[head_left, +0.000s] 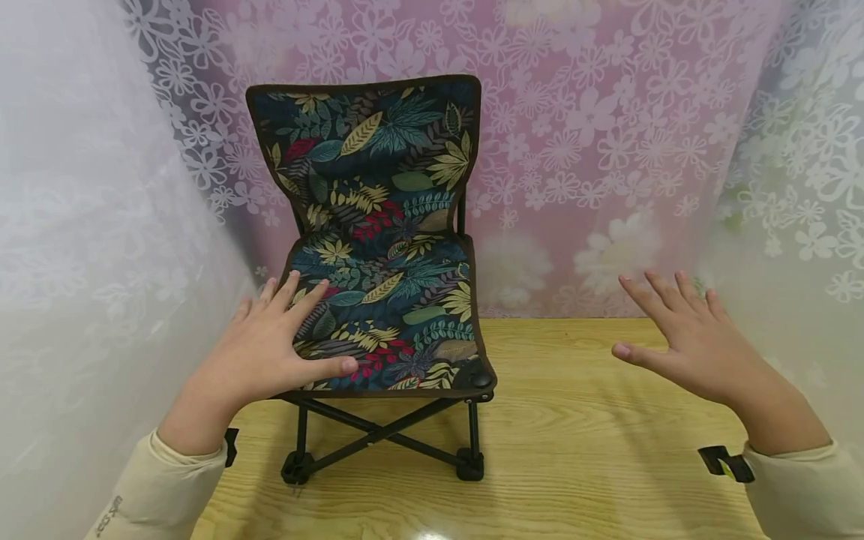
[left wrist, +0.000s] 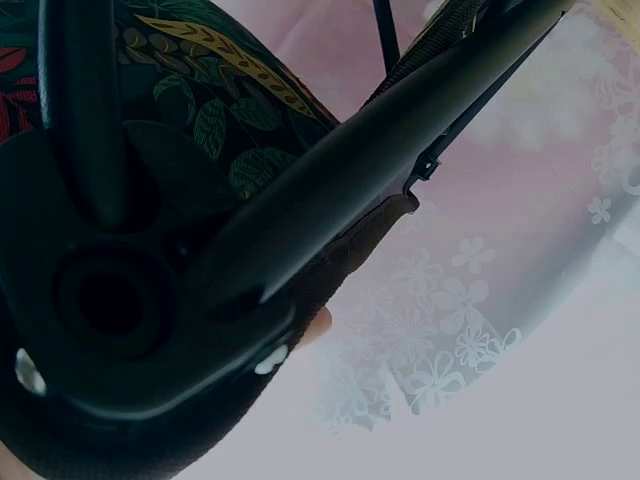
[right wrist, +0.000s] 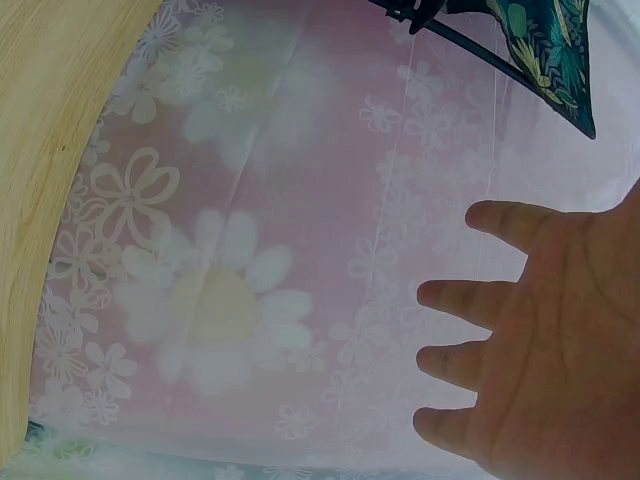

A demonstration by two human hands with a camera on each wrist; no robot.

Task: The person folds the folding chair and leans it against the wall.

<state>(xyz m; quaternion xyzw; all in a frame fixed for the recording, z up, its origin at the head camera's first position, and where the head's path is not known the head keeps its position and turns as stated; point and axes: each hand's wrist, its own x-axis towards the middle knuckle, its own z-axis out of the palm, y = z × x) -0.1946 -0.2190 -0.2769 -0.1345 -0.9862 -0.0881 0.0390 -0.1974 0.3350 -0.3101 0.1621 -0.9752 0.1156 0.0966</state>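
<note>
Spreading over the folding chair [head_left: 388, 244], the left hand [head_left: 271, 346] shows a wide grip, as does the right hand [head_left: 698, 349].

A pink, white-flowered curtain [head_left: 574, 150] hangs behind a yellowish wood-grain surface [head_left: 553, 420], floor or tabletop, hard to tell; whitish translucent sheeting [head_left: 74, 225] flanks both sides.

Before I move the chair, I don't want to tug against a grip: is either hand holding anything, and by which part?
Nothing: the left hand is spread over the chair seat, not gripping it; the right hand is open and empty.
</note>
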